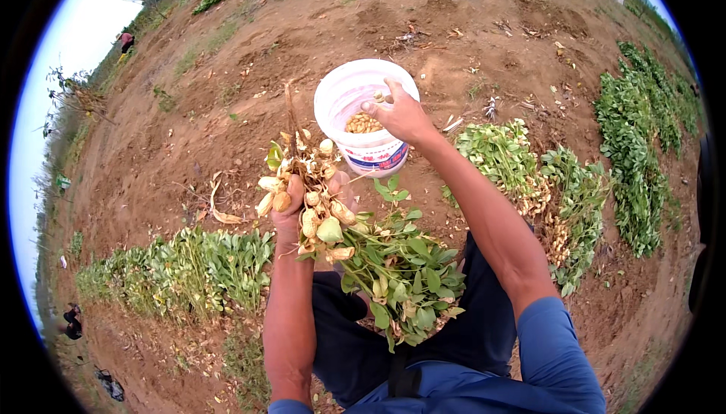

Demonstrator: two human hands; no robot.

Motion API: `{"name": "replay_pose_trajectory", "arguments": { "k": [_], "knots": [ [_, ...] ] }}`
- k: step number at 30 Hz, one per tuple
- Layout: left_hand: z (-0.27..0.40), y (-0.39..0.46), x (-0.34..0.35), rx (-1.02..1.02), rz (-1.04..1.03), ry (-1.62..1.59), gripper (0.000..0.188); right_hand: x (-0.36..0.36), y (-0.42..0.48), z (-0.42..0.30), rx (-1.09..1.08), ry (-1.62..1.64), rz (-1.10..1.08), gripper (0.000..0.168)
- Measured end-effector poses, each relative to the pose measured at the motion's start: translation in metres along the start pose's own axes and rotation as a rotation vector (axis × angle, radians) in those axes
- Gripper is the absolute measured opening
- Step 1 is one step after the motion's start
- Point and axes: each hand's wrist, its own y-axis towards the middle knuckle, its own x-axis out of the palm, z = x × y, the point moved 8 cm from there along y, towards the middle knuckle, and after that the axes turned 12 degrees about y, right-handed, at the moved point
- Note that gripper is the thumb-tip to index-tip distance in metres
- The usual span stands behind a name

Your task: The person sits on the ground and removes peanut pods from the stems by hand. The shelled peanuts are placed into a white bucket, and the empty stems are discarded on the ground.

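Note:
My left hand [290,201] grips an uprooted peanut plant near its roots. Pale peanut pods [311,221] hang in a cluster around the fingers, and the leafy stems [414,278] spread to the right over my lap. Over the right side of a white plastic bucket [371,140] is my right hand [397,110], thumb and fingers close together, with what looks like a pod at the fingertips. Picked peanuts [363,123] lie in the bottom of the bucket, which stands on the soil beyond the plant.
Pulled peanut plants lie in a row at left [187,272], in piles at right [502,156] and farther right [629,147]. Dry leaves [224,215] litter the brown soil. Other people [126,41] are far off near the field's edges.

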Motion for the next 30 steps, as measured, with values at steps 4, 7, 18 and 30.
{"name": "replay_pose_trajectory", "arguments": {
  "k": [4, 7, 18, 30],
  "knots": [
    [-0.002, 0.000, -0.002, -0.008, 0.035, -0.023, 0.060, 0.003, 0.007, -0.004, -0.209, -0.382, -0.071, 0.060],
    [-0.002, 0.002, 0.003, -0.026, -0.027, 0.006, 0.061, 0.023, -0.010, -0.015, 0.048, 0.163, -0.341, 0.058],
    [-0.009, -0.012, -0.025, -0.080, 0.199, 0.247, 0.064, 0.068, -0.089, -0.066, 0.242, 0.799, -0.652, 0.032],
    [-0.023, -0.030, -0.034, -0.195, 0.206, 0.218, 0.040, 0.082, -0.097, -0.051, 0.132, 0.798, -0.716, 0.044]
  ]
}}
